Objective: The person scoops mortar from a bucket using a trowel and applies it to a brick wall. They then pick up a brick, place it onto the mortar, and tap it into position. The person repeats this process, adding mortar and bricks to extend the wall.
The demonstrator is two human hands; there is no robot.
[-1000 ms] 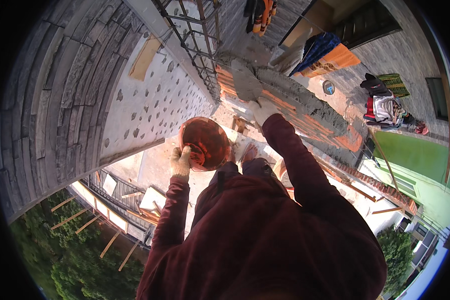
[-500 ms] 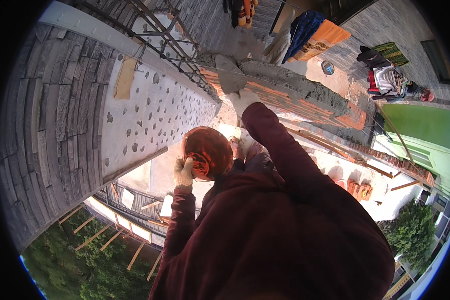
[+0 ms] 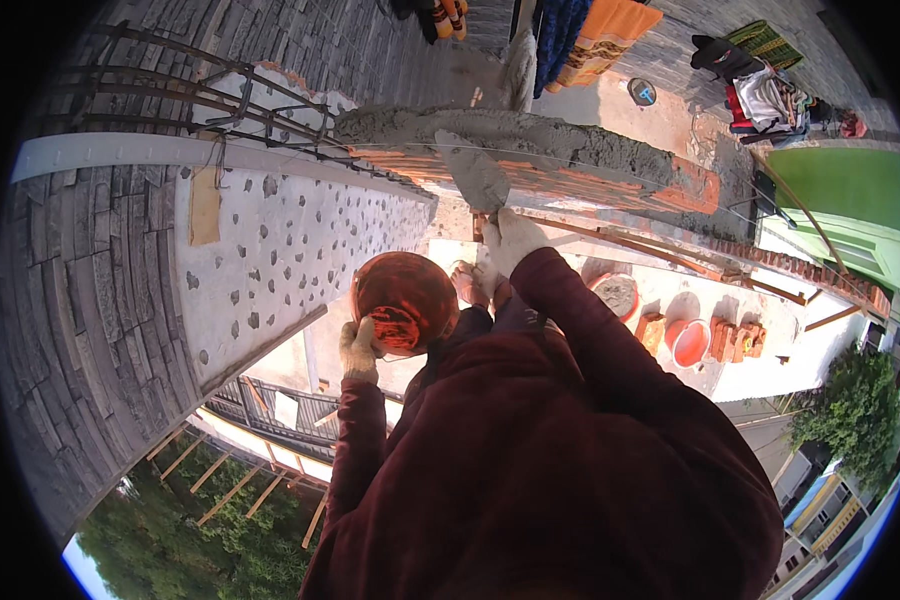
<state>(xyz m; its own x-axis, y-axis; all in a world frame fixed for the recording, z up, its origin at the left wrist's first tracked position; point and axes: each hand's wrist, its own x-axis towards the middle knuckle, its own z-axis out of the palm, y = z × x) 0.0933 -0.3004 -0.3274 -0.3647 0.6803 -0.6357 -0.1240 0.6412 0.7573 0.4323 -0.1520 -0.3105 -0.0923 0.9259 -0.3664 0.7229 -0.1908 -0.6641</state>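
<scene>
Hands (image 3: 516, 241) hold bowl (image 3: 410, 283) and trowel (image 3: 476, 178), long blade (image 3: 468, 166) pointing up-left.

on my left i have a wall faced in narrow grey stone (image 3: 95, 330), running beside a white wall section (image 3: 280, 225) speckled with dark grey patches; ahead of me rises another grey wall (image 3: 280, 35), and to my right a bright green wall (image 3: 855, 180); below me strong sunlight falls on a pale floor (image 3: 657, 292), throwing hard shadows; past a dark railing (image 3: 316, 408) i see green trees (image 3: 190, 530), and off to my lower right, buildings (image 3: 820, 505) with windows
</scene>
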